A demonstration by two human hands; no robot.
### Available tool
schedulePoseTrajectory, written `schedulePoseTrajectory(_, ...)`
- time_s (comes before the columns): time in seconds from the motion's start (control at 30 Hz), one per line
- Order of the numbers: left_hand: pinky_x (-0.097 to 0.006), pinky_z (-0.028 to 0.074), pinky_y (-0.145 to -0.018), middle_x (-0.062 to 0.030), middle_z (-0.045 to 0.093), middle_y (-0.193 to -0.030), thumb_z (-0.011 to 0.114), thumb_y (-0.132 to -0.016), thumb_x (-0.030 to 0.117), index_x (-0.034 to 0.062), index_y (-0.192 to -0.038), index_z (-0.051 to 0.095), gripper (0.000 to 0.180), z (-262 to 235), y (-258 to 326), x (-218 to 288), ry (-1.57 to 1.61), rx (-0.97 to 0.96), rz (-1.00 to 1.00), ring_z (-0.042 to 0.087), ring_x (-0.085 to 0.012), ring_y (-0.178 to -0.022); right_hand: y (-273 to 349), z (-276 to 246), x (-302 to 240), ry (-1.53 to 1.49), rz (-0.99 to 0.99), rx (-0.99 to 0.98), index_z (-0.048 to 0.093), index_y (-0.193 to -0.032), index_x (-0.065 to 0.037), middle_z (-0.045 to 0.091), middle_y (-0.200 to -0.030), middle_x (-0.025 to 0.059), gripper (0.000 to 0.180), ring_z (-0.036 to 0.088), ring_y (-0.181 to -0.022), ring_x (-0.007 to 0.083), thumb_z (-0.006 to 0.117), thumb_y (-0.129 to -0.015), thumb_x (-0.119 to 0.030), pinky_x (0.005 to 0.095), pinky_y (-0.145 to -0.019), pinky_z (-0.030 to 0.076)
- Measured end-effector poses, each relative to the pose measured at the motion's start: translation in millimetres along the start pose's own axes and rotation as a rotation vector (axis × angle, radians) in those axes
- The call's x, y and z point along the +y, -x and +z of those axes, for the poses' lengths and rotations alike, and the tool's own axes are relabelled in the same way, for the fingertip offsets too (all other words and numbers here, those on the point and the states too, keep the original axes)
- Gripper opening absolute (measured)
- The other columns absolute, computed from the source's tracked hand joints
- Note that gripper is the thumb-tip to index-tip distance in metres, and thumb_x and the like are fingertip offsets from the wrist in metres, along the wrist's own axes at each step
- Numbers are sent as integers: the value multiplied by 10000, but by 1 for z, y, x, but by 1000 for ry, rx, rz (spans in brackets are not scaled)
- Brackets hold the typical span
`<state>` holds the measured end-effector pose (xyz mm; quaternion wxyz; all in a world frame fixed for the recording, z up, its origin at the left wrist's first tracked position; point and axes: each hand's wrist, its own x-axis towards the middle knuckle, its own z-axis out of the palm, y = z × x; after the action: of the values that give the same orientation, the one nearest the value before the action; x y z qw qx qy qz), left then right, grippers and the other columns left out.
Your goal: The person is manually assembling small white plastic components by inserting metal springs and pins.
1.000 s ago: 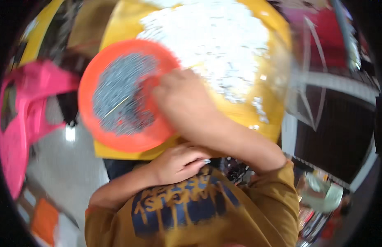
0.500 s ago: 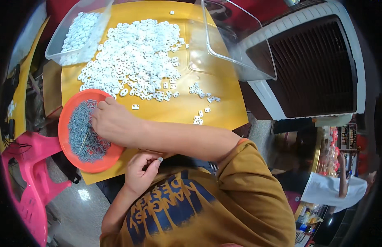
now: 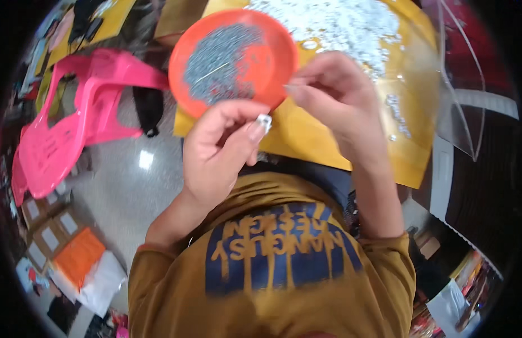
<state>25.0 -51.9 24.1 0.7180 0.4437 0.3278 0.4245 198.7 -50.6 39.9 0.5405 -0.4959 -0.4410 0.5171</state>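
Between the thumb and fingers of my left hand (image 3: 218, 149) is a small white plastic piece with holes (image 3: 264, 122), held just in front of the bowl's near edge. My right hand (image 3: 339, 101) is raised beside it, thumb and forefinger pinched together; whatever they hold is too small to make out. Behind both hands stands a shallow orange-red bowl (image 3: 279, 56), holding a heap of small grey metal screws (image 3: 216, 62) and a thin yellowish strip (image 3: 212, 72). A wide spread of white plastic pieces (image 3: 351, 25) lies past my right hand.
The yellow table (image 3: 306, 143) carries the bowl and the pieces, with a small cluster (image 3: 397, 115) at its right. A clear plastic bin (image 3: 460, 118) stands at the right edge. To the left are a pink plastic chair (image 3: 64, 141) and cardboard boxes (image 3: 50, 231) on the floor.
My right hand has come out of the bowl of screws and moved toward my left hand. My left hand is raised with the white piece. The view has swung to the left.
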Motion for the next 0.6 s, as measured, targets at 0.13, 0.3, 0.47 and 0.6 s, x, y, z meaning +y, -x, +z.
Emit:
schedulePoseTrajectory(0.13, -146, 362, -498, -6, 518, -754, 497, -835, 33, -20, -1001, 505, 175, 14, 6, 13, 60, -25, 41, 429, -16, -566, 33, 1, -22, -115, 0, 42, 480, -874, -14, 575, -806, 68, 237, 555, -734, 112, 602, -685, 63, 219, -668, 440)
schedulePoseTrajectory(0.3, -138, 351, -500, 8, 510, -747, 500, -840, 44, -15, -1003, 505, 174, 27, 14, 14, 93, -102, 24, 425, -8, -571, 55, -2, -21, -113, -36, -8, 447, -890, -15, 571, -804, 97, 268, 551, -731, 126, 584, -679, 79, 221, -669, 437)
schedulePoseTrajectory(0.47, -175, 361, -484, -69, 537, -721, 497, -817, 33, -38, -984, 485, 182, 30, 21, 9, 41, -140, 22, 448, -61, -510, 64, 0, -19, -128, -71, -31, 455, -873, -14, 561, -808, 92, 234, 538, -748, 126, 579, -692, 67, 220, -683, 429)
schedulePoseTrajectory(0.6, -174, 362, -485, -67, 542, -729, 496, -816, 23, -36, -985, 488, 178, 32, 26, 4, 53, -154, 49, 452, -57, -509, 70, 1, -19, -118, -83, -49, 460, -866, -14, 559, -817, 92, 222, 536, -751, 124, 580, -697, 65, 220, -688, 428)
